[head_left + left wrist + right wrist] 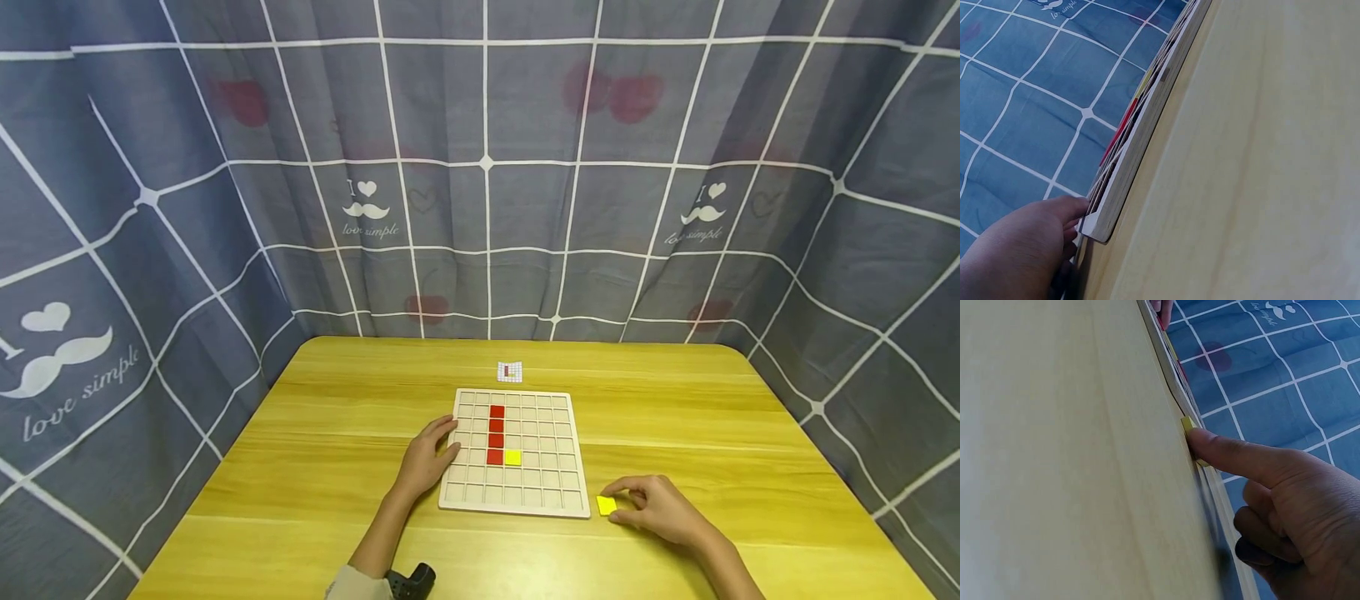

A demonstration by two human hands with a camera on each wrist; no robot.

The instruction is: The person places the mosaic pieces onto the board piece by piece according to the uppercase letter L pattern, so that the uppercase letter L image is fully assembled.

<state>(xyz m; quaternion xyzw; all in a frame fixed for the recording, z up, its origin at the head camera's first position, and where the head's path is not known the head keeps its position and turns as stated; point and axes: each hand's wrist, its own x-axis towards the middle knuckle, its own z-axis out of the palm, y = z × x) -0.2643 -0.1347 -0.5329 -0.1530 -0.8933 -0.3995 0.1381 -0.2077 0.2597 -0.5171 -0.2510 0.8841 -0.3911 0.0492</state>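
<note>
A pale wooden grid board lies on the table. Several red square tiles form a column in it, and one yellow tile sits right of the lowest red one. My left hand rests at the board's left edge, thumb and fingertips touching the frame; the left wrist view also shows that hand at a board corner. Just off the board's near right corner, my right hand pinches a second yellow tile between thumb and finger. In the right wrist view the thumb partly covers this tile.
A small printed card with a grid pattern lies beyond the board's far edge. The wooden table extends around the board. A grey-blue checked curtain hangs behind the table and along both sides.
</note>
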